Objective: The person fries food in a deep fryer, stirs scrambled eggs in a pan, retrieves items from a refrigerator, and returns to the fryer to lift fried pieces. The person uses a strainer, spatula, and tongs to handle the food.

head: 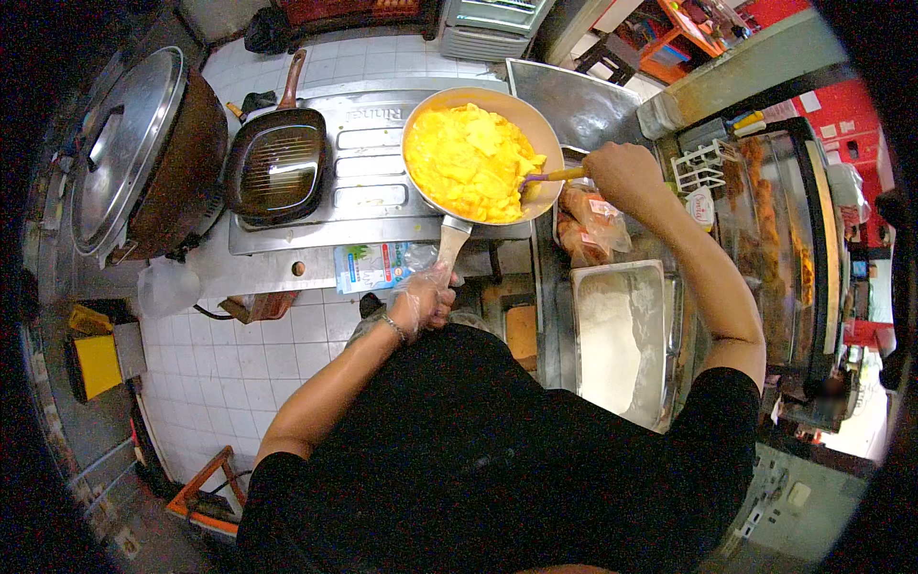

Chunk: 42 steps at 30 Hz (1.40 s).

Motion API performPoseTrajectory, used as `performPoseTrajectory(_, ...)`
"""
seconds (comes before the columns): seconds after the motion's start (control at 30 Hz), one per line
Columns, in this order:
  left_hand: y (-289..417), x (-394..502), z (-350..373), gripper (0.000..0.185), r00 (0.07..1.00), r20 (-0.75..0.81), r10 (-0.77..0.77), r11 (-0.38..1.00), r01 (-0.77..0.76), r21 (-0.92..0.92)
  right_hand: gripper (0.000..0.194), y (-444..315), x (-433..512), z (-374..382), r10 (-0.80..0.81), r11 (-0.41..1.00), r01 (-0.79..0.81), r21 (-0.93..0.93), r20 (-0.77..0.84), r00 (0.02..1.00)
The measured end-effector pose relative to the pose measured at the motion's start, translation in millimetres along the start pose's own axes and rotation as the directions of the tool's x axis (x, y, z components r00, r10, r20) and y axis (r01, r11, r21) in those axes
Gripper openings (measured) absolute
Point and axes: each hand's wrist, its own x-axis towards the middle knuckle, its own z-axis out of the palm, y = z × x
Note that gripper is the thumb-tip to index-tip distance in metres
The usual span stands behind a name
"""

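My left hand, in a thin clear plastic glove, grips the pale handle of a frying pan. Soft yellow scrambled eggs fill most of the pan, heaped away from its right rim. My right hand holds a utensil with a yellowish handle. Its purple head dips into the eggs at the pan's right side, so its full shape is hidden. The pan is over the right part of a steel Rinnai stove; whether it rests on the burner I cannot tell.
A square grill pan with dark liquid sits on the stove's left. Beyond it stands a large lidded pot. Wrapped packages and a steel tray of white powder lie right, beside a glass case of fried food.
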Motion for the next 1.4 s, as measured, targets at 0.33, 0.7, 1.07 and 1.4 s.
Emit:
performPoseTrajectory(0.33,1,2,-4,0.042,0.999,0.028,-0.017,0.999,0.018,-0.035,0.019,-4,13,-13,-0.051,0.998,0.052,-0.046,0.038,0.998)
performPoseTrajectory(0.7,1,-1,-3,0.042,1.0,0.001,0.023,0.999,-0.023,0.034,0.017,7,18,4,0.06,0.997,-0.058,-0.056,0.019,0.998)
performPoseTrajectory(1.07,0,2,-4,0.042,1.0,-0.023,-0.017,1.0,0.017,0.022,0.021,58,25,53,-0.264,0.783,-0.144,0.605,0.532,0.805)
performPoseTrajectory(1.4,3,9,-15,0.052,0.996,0.044,-0.078,0.993,0.074,0.094,0.032,-59,29,88,-0.413,0.382,-0.066,0.922,0.234,0.88)
